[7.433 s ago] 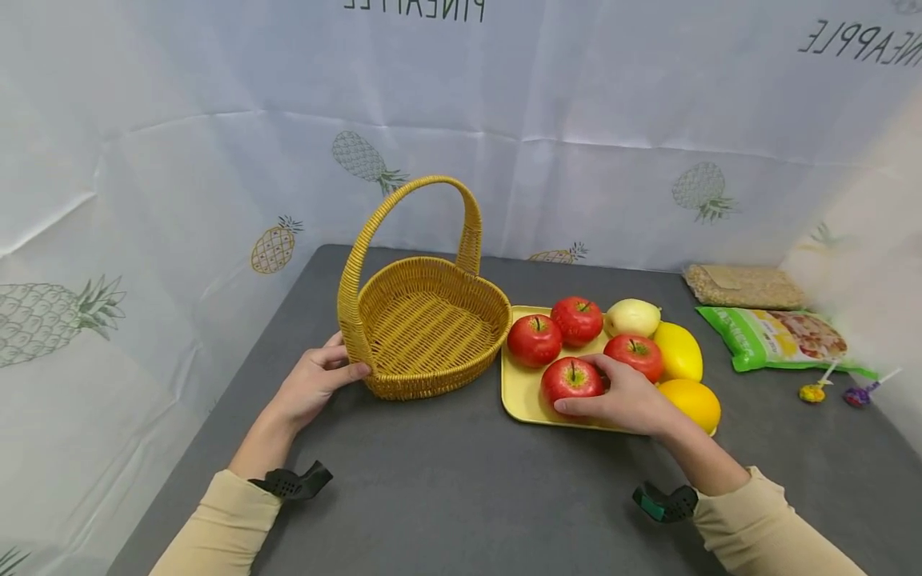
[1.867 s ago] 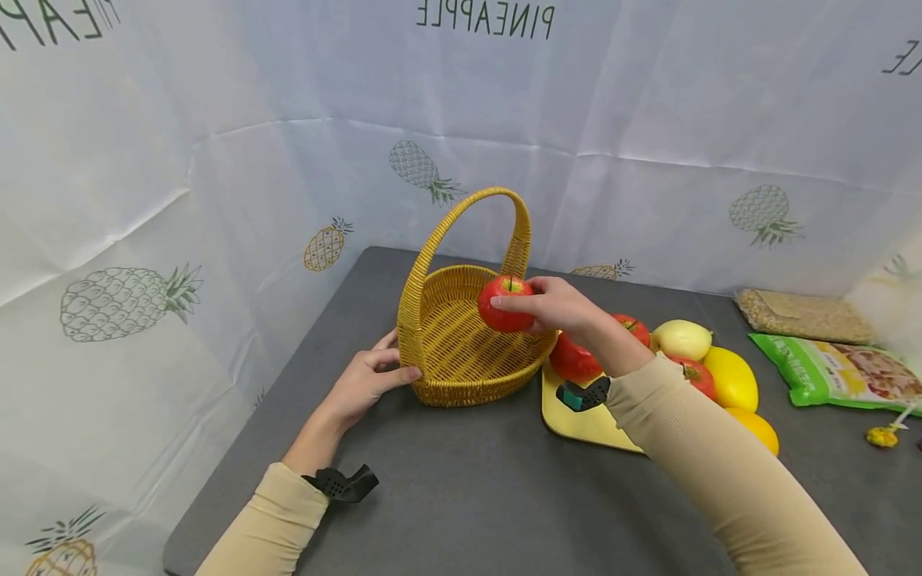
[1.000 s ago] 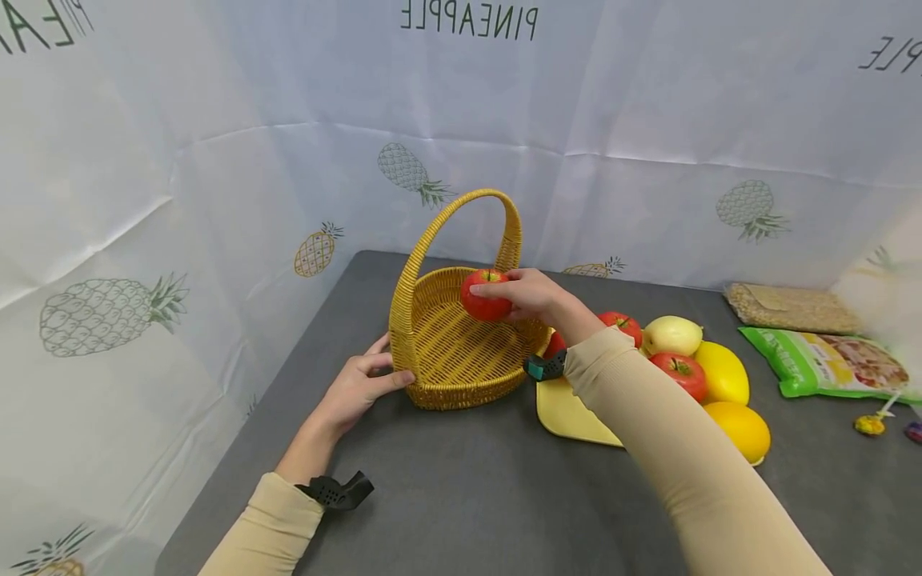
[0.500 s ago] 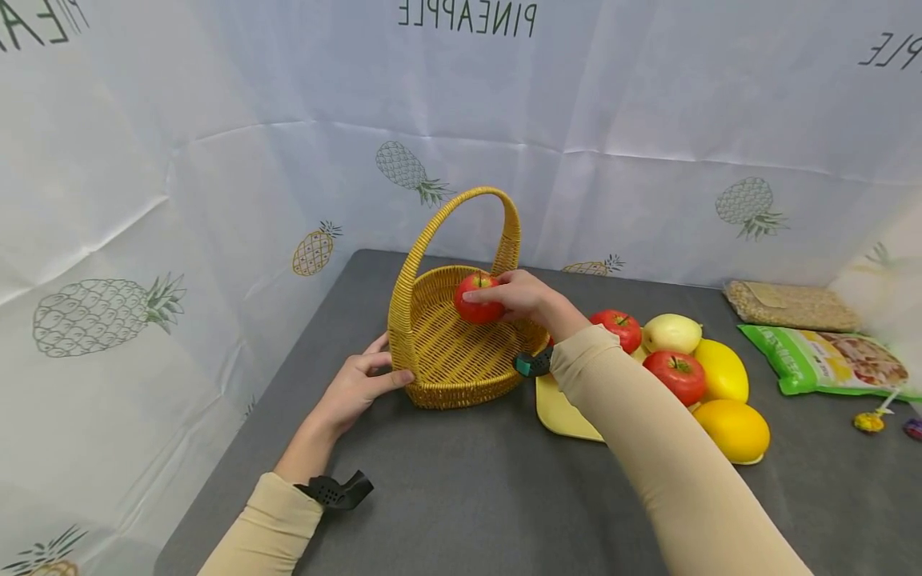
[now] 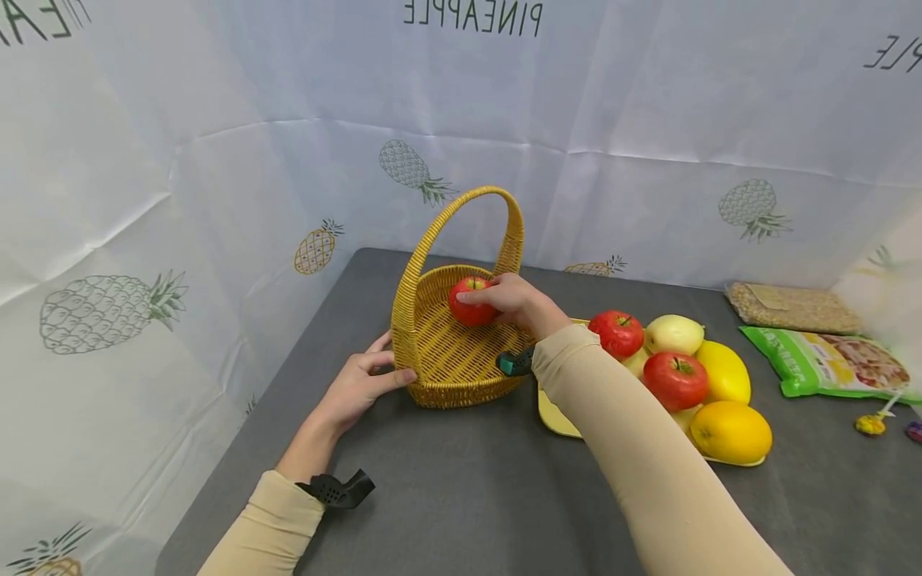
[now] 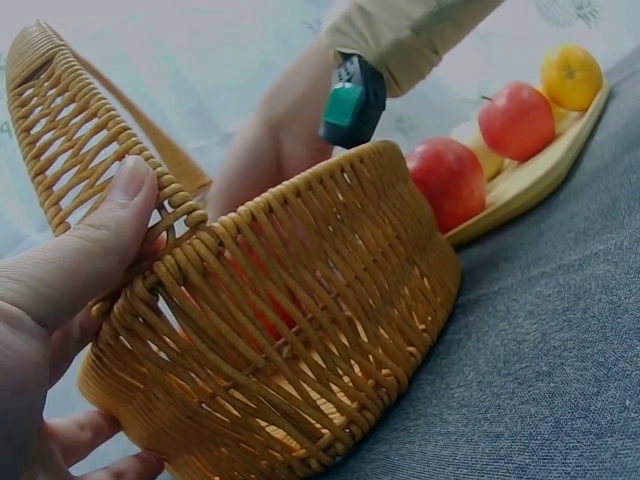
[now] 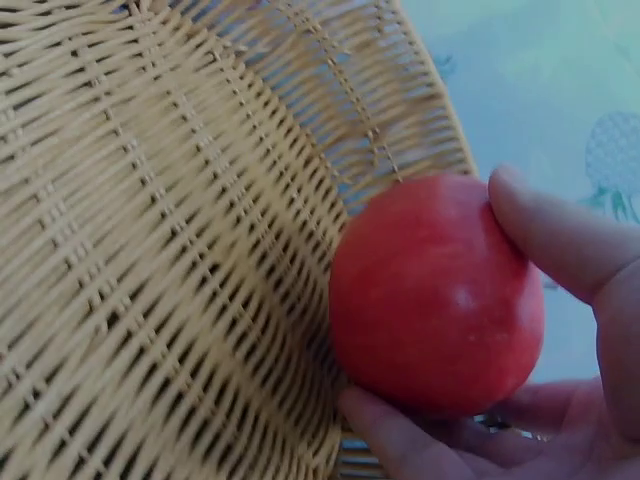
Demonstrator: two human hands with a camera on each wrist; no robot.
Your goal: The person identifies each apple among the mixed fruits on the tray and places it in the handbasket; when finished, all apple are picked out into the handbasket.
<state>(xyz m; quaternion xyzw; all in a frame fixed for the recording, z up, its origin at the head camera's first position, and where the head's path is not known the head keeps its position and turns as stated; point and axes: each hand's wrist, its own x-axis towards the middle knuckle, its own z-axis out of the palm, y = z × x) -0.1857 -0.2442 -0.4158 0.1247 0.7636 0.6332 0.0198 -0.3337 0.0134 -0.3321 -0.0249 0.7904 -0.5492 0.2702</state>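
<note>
Golden-brown woven wicker forms the round-walled, arch-handled basket (image 5: 461,394), near the far left corner of the grey desk (image 5: 432,496); the glossy, round red apple (image 5: 471,314) is inside it, by the back wall, clasped by the right-hand grip (image 5: 520,301). Whether it touches the bottom is unclear: let go too high, it could drop and roll. The black wrist mount (image 5: 515,362) might snag the rim, tipping the basket if the left-hand grip (image 5: 358,386), pinching its left side, slackens.
</note>
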